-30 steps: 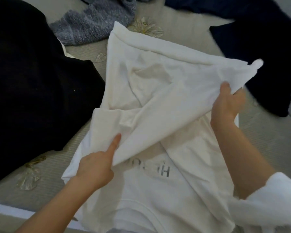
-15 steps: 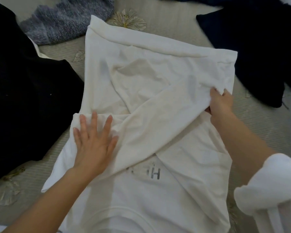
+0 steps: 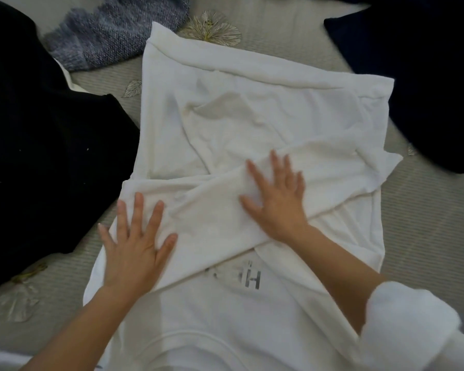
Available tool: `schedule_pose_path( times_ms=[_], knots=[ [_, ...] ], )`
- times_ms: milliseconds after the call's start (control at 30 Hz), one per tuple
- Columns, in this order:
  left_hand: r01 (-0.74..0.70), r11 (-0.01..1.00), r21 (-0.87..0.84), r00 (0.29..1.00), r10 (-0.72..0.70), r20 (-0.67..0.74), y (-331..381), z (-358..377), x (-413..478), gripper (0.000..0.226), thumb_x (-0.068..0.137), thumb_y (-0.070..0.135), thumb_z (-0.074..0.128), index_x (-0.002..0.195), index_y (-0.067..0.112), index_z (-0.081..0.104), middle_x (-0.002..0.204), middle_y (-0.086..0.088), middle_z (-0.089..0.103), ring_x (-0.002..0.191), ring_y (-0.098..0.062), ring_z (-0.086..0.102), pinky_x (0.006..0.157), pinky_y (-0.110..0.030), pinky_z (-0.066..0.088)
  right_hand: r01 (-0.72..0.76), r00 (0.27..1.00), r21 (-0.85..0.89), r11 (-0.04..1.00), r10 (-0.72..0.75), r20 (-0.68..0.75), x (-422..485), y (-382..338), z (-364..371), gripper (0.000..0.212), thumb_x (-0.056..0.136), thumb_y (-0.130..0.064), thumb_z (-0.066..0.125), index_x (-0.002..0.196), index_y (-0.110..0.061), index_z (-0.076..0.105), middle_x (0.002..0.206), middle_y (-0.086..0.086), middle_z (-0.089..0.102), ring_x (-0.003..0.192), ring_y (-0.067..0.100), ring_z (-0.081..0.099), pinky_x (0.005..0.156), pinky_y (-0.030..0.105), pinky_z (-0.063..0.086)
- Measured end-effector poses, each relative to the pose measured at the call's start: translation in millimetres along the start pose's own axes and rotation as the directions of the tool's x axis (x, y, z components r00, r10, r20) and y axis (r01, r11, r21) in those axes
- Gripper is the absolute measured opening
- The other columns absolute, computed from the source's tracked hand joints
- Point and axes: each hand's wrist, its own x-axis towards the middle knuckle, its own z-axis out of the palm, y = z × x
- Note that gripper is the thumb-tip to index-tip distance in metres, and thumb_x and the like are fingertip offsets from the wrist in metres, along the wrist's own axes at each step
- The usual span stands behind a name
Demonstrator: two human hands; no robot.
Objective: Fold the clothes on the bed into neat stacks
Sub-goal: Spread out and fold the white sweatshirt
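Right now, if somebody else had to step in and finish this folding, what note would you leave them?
Left hand: open, pressing flat on the folded-in sleeves near the shirt's left edge.
Right hand: open, flat on the sleeve that crosses the middle.
White shirt: spread on the bed, neckline nearest the person.
Done: the sleeves are folded across the body.
Left: fold the shirt's body. Then fold the black garment, the blue-grey knit and the navy garment, which lie loose around it. No stack is in view.
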Motion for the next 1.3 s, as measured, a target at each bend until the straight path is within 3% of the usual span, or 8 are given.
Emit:
schedule_pose_path(
  times_ms=[100, 333, 500, 700, 833, 1067, 1233, 1300],
  knots=[
    [0.047, 0.999, -0.008, 0.999, -0.047, 0.015, -7.6, 0.3, -0.3, 0.073, 0.088, 0.068, 0.012, 0.15, 0.037, -0.009, 0.157, 0.007, -0.024, 0.144, -0.021, -0.024, 0.111, -0.063, 0.002, 0.107, 0.991, -0.154, 0.982, -0.093, 0.091, 3.4, 10.7, 18.8, 0.069, 0.08, -0.074, 0.007, 0.144, -0.055, -0.011, 0.16, -0.003, -0.017, 0.145, 0.023, -0.022, 0.113, 0.051, -0.015],
    [0.026, 0.998, -0.048, 1.0, -0.026, 0.009, 1.8, -2.2, -4.8, 0.075, 0.087, 0.067, 0.007, 0.15, 0.032, -0.013, 0.155, 0.003, -0.028, 0.141, -0.018, -0.03, 0.115, -0.047, -0.011, -0.211, 0.977, -0.157, 0.965, 0.21, -0.02, -26.2, 41.9, 17.4, 0.066, 0.093, -0.065, 0.013, 0.149, -0.042, -0.012, 0.159, 0.002, -0.021, 0.145, 0.023, -0.024, 0.116, 0.048, -0.016],
    [-0.243, 0.968, -0.067, 0.96, 0.25, 0.128, 16.7, 16.5, -59.8, 0.073, 0.089, 0.068, 0.003, 0.149, 0.033, -0.017, 0.154, -0.002, -0.032, 0.141, -0.019, -0.03, 0.114, -0.04, -0.018, -0.002, 1.0, -0.14, 0.99, 0.002, 0.002, -103.8, 5.1, 55.1, 0.063, 0.091, -0.061, 0.013, 0.15, -0.043, 0.0, 0.162, 0.0, -0.006, 0.148, 0.022, -0.011, 0.116, 0.043, -0.01],
    [-0.449, 0.891, -0.071, 0.868, 0.454, 0.2, 16.8, 21.0, -106.4, 0.072, 0.088, 0.059, 0.011, 0.151, 0.029, -0.004, 0.157, -0.003, -0.021, 0.143, -0.016, -0.024, 0.112, -0.033, -0.019, -0.191, 0.982, -0.126, 0.973, 0.189, -0.027, -207.5, 9.6, 76.6, 0.065, 0.093, -0.058, 0.021, 0.152, -0.035, 0.008, 0.16, -0.003, 0.006, 0.147, 0.021, -0.001, 0.116, 0.041, -0.007],
    [-0.548, 0.836, -0.032, 0.818, 0.544, 0.19, -7.4, 2.3, -121.0, 0.073, 0.086, 0.059, 0.021, 0.152, 0.03, 0.009, 0.16, -0.001, -0.003, 0.146, -0.016, -0.012, 0.115, -0.038, -0.012, -0.054, 0.999, -0.158, 0.986, 0.054, 0.0, -275.6, 6.9, 83.3, 0.065, 0.09, -0.053, 0.036, 0.149, -0.025, 0.031, 0.157, 0.006, 0.025, 0.145, 0.027, 0.017, 0.116, 0.048, 0.006],
    [-0.709, 0.7, 0.083, 0.691, 0.667, 0.28, -74.1, -6.7, -155.9, 0.103, 0.061, 0.052, 0.052, 0.153, 0.023, 0.015, 0.16, -0.014, 0.005, 0.147, -0.033, 0.003, 0.114, -0.046, 0.003, 0.214, 0.974, -0.219, 0.952, -0.19, 0.124, -345.6, 45.0, 82.9, 0.079, 0.079, -0.046, 0.049, 0.152, -0.026, 0.023, 0.161, 0.004, 0.015, 0.148, 0.025, 0.011, 0.116, 0.049, 0.012],
    [-0.609, 0.782, 0.131, 0.787, 0.575, 0.223, -78.9, -12.3, -146.5, 0.07, 0.092, 0.065, 0.018, 0.147, 0.024, 0.031, 0.158, -0.016, 0.013, 0.147, -0.033, 0.005, 0.116, -0.048, -0.002, 0.038, 0.999, -0.264, 0.964, -0.041, -0.007, -334.0, 51.2, 81.0, 0.071, 0.085, -0.041, 0.041, 0.152, -0.03, 0.019, 0.159, 0.007, 0.016, 0.147, 0.029, 0.012, 0.117, 0.049, 0.01],
    [-0.631, 0.76, 0.153, 0.773, 0.6, 0.205, -70.2, -13.9, -134.0, 0.057, 0.093, 0.059, 0.027, 0.139, 0.029, 0.044, 0.158, -0.013, 0.017, 0.147, -0.032, 0.003, 0.115, -0.047, -0.007, 0.032, 0.999, -0.267, 0.963, -0.035, -0.006, -318.1, 49.8, 79.1, 0.063, 0.086, -0.045, 0.039, 0.147, -0.032, 0.03, 0.157, 0.009, 0.024, 0.145, 0.03, 0.02, 0.115, 0.051, 0.011]
  ],
)
